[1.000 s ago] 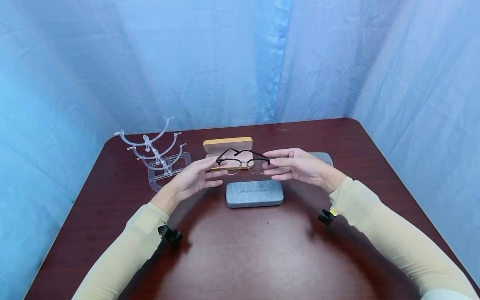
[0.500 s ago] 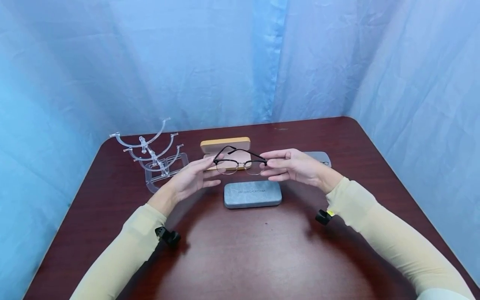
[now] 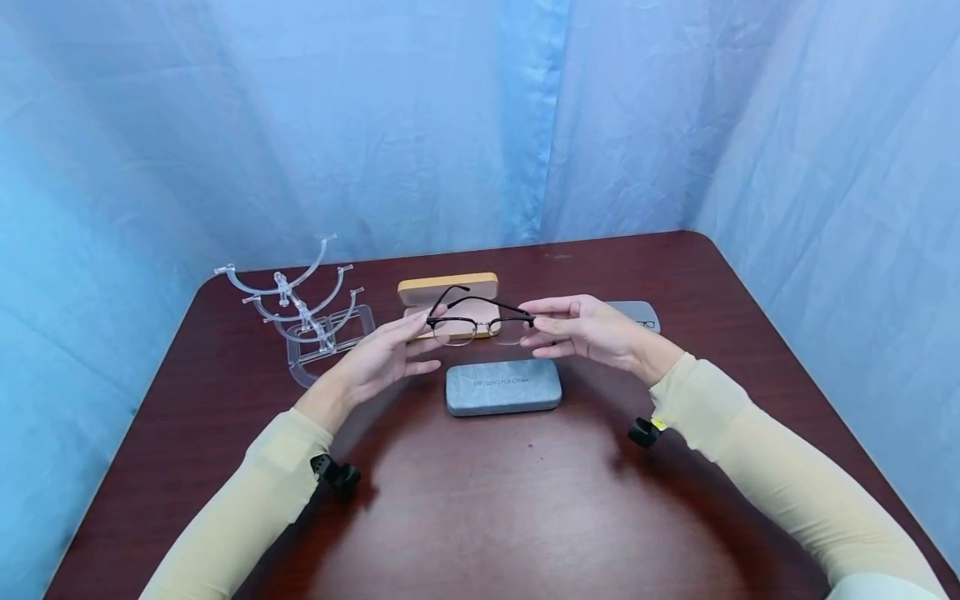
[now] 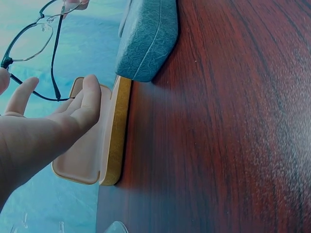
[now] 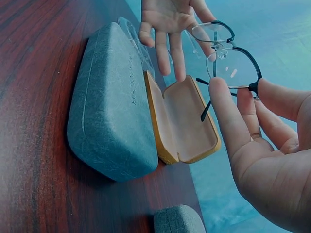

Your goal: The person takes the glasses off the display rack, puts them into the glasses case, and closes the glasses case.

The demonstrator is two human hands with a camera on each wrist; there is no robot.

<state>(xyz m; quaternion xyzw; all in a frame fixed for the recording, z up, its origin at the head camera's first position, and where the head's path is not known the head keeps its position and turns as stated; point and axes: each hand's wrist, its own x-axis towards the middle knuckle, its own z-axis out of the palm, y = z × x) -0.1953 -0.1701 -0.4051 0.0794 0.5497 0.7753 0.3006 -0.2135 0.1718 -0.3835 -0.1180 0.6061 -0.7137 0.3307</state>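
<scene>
A pair of eyeglasses (image 3: 483, 325) with black upper rims and clear lenses is held up between both hands, its temples unfolded toward the back. My left hand (image 3: 378, 358) pinches the frame's left corner; the other fingers extend loosely. At the opposite corner my right hand (image 3: 600, 333) pinches the frame with thumb and fingers, as the right wrist view also shows. Below the glasses lies a closed grey-blue glasses case (image 3: 502, 387) with printed lettering. Behind them stands an open yellow glasses case (image 3: 447, 287) with a pale lining, partly hidden by the glasses and left fingers.
A clear plastic glasses stand (image 3: 303, 312) with several curved arms stands at the left. Another grey case (image 3: 637, 315) lies behind my right hand. The dark red wooden table (image 3: 480, 508) meets blue curtains (image 3: 390, 125) at its back and sides.
The temples of the glasses have tipped up slightly, and the left one stands higher. Both hands keep their hold. The whole scene has shifted slightly left in the head view.
</scene>
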